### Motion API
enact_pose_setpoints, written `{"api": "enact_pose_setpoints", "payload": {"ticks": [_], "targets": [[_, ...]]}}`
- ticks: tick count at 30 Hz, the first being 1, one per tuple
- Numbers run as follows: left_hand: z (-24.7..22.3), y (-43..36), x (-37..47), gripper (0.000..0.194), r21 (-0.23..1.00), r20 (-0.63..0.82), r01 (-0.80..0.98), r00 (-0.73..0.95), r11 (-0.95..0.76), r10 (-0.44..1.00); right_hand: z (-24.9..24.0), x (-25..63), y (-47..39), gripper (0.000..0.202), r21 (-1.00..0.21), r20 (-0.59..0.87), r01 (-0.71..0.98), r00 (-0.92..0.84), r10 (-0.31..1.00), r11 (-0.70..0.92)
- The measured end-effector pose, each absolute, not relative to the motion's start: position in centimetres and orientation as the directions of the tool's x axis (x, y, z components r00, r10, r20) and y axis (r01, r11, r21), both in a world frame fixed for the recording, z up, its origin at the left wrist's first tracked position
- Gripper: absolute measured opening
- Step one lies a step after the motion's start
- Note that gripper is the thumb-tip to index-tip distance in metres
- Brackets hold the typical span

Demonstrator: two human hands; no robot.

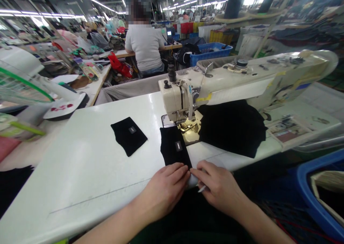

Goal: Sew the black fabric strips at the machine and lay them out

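Note:
A black fabric piece with a small label lies on the white sewing table, its far end beside the presser foot of the sewing machine. My left hand is closed on the near end of that piece, fingers pressed together. At the same corner, my right hand has its index fingertip against the fabric edge. A small pale pointed tool pokes out from its curled fingers; its kind is hidden. To the left, apart from both hands, lies a second labelled black fabric piece.
A larger black fabric stack lies under the machine arm. At the lower right stands a blue basket. A white fan is at the left. Ahead, a person in a white shirt sits facing away.

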State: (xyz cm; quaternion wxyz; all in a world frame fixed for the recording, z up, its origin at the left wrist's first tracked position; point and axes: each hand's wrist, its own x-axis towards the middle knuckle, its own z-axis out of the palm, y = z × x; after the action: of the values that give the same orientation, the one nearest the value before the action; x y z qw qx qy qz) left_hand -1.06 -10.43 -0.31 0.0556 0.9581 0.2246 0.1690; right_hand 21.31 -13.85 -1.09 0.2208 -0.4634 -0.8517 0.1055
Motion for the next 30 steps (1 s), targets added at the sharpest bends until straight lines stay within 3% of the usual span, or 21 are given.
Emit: {"api": "enact_pose_setpoints", "payload": {"ticks": [9, 12, 16, 21, 26, 30], "targets": [[0.9, -8.5, -0.7, 0.028, 0.225, 0.27, 0.387, 0.857, -0.894, 0.439, -0.8, 20.9, -12.6, 0.036, -0.321, 0.272, 0.795, -0.443, 0.854, 0.515], [0.9, -7.5, -0.7, 0.027, 0.232, 0.286, 0.398, 0.844, -0.888, 0.453, -0.2, 21.8, -12.0, 0.036, -0.307, 0.401, 0.818, -0.352, 0.846, 0.486], [0.8, -6.3, -0.7, 0.026, 0.238, 0.285, 0.4, 0.842, -0.885, 0.457, 1.5, 24.1, -10.8, 0.027, -0.222, 0.581, 0.926, -0.127, 0.804, 0.306], [0.9, -4.9, -0.7, 0.025, 0.223, 0.3, 0.411, 0.834, -0.884, 0.463, 2.5, 26.7, -9.2, 0.022, -0.024, 0.546, 1.0, 0.001, 0.838, 0.015], [0.7, -3.7, -1.0, 0.026, 0.216, 0.301, 0.429, 0.825, -0.877, 0.478, 2.0, 27.9, -8.3, 0.018, 0.013, 0.517, 0.999, -0.049, 0.855, 0.05], [0.6, -2.6, -1.2, 0.028, 0.205, 0.32, 0.43, 0.819, -0.879, 0.475, 2.5, 28.0, -8.0, 0.014, -0.002, 0.602, 0.998, -0.049, 0.797, 0.063]]}}
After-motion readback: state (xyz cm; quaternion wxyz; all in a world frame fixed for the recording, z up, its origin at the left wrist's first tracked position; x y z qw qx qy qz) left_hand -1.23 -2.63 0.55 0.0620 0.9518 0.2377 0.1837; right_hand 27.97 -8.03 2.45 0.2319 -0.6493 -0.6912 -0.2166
